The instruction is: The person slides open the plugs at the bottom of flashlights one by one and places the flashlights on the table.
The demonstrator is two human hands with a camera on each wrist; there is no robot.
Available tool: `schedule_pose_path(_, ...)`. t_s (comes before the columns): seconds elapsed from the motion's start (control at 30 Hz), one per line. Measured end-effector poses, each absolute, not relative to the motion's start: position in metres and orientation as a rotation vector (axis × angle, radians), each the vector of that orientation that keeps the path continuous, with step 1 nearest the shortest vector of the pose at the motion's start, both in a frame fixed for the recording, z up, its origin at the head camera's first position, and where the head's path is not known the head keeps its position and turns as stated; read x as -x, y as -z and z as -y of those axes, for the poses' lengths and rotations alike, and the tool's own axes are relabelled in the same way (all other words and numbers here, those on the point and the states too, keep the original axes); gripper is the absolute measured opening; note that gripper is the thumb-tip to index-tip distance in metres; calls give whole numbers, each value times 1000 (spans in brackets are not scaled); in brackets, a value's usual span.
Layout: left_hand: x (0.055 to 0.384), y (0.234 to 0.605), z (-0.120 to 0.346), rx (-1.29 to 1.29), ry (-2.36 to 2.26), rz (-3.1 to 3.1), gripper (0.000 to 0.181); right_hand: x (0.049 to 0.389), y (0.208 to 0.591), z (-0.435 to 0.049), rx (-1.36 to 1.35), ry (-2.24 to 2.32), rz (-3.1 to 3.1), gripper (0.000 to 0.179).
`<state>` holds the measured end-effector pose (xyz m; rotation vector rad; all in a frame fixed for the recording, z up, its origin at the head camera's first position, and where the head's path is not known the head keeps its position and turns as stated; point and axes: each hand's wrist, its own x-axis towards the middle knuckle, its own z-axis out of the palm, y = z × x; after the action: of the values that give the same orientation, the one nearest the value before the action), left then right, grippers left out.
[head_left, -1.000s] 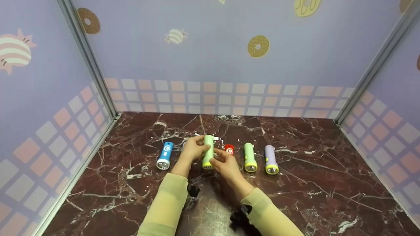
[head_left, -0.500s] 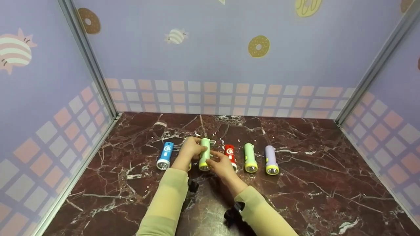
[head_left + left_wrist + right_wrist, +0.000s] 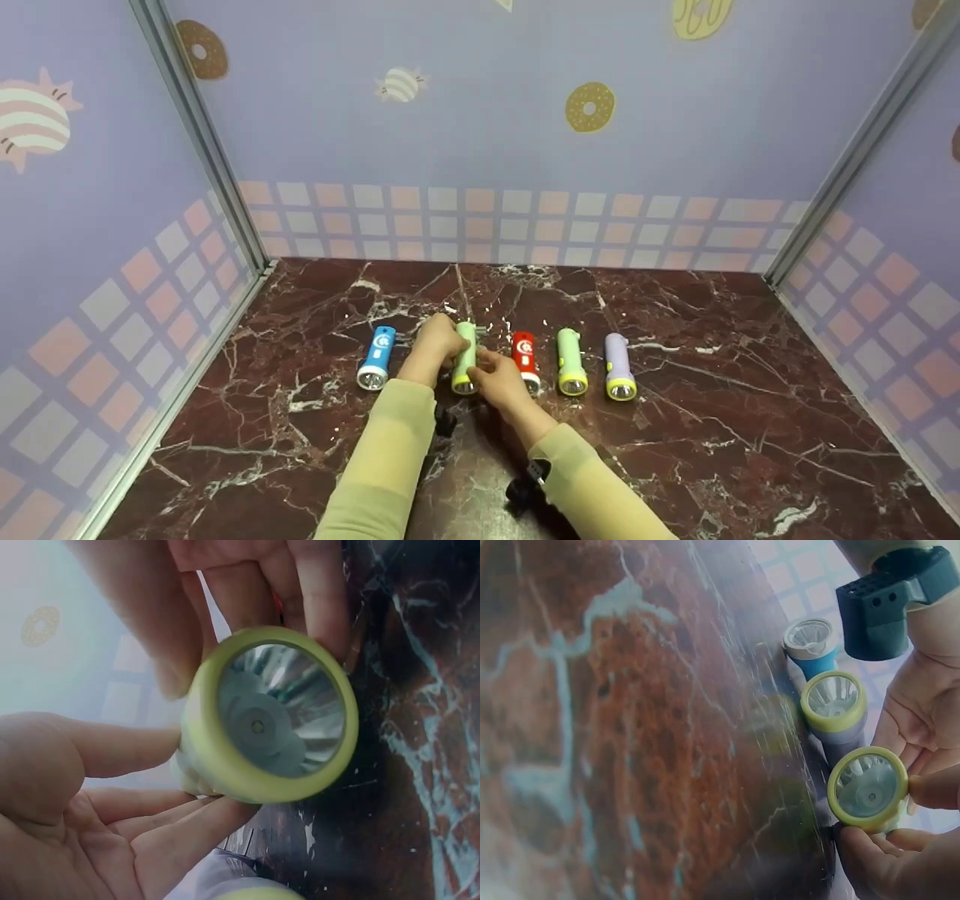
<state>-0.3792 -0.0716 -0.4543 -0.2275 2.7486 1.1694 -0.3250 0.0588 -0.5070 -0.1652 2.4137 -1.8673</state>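
Observation:
A light green flashlight [image 3: 466, 358] with a yellow head ring is between my two hands in the head view, lens towards me. My left hand [image 3: 435, 346] grips its left side near the tail, thumb along the body. From the right, my right hand [image 3: 501, 381] pinches it just behind the head. In the left wrist view the flashlight's ring [image 3: 214, 716] is close to the tabletop; whether it touches cannot be told. A purple flashlight [image 3: 834, 709] with a yellow ring stays hidden behind my left wrist in the head view. A red flashlight [image 3: 525, 356] lies right of my right hand.
On the marbled dark red table [image 3: 712, 450], a blue flashlight [image 3: 377, 356] lies at the left. Farther right lie another green flashlight [image 3: 571, 360] and a purple flashlight [image 3: 619, 365]. All are roughly in a row. Patterned walls stand behind and at both sides.
Both hands have brought the green flashlight slightly left and down towards the table, into the row. The red flashlight, partly hidden before, now shows almost fully.

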Motion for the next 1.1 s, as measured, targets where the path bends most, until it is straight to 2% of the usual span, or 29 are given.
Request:
schedule_pose_path(0.17,382,454,71,208,-1021,-2803,21,324,505,-56,172,1824,-2455,44)
schedule_pose_path(0.7,382,458,67,199,-804,-2920,31,323,506,-55,177,1792,-2486,43)
schedule_pose_path(1.1,381,459,67,163,-783,-2958,28,326,508,-55,174,1775,-2529,39)
